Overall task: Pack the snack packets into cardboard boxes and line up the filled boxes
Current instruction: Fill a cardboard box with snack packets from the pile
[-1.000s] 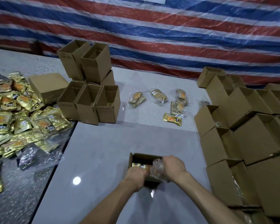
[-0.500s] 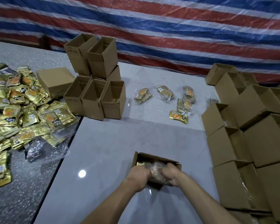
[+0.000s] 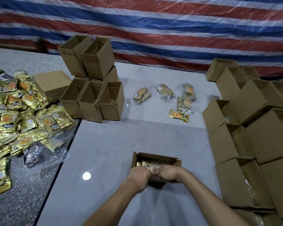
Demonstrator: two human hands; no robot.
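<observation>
An open cardboard box (image 3: 163,158) stands on the grey table (image 3: 108,144) just in front of me. Inside it lies a clear bag of gold snack packets (image 3: 151,166). My left hand (image 3: 139,175) and my right hand (image 3: 168,173) are both at the box's near rim, fingers curled round the bag and reaching into the box. The fingertips are hidden inside. A big heap of loose gold packets (image 3: 15,115) covers the left table. Several bagged packets (image 3: 163,91) and a single gold packet (image 3: 178,115) lie at the far middle.
Open boxes (image 3: 91,98) are stacked at the far left of the grey table. Rows of cardboard boxes (image 3: 255,137) fill the right side. A clear plastic bag (image 3: 44,154) lies by the heap. A striped tarpaulin (image 3: 153,30) hangs behind.
Both hands have pushed the bag of packets down into the box and drawn closer together at its near rim. The camera has shifted a little.
</observation>
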